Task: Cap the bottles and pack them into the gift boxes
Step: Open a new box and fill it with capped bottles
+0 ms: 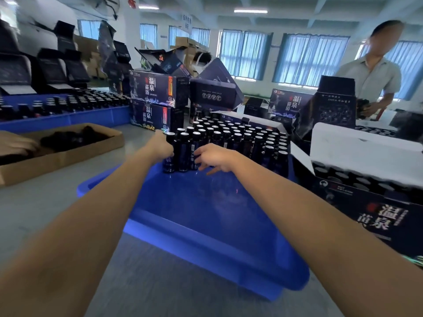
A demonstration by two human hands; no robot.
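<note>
Several dark capped bottles stand packed at the far end of a blue plastic tray. My left hand grips the nearest bottle on the left of the front row. My right hand curls its fingers round the front-row bottles from the right side. An open dark gift box with bottles inside stands at the right, its white flap raised.
A cardboard tray of dark items lies at the left, with another blue tray of bottles behind it. Stacked printed gift boxes rise beyond the bottles. A person works at the far right.
</note>
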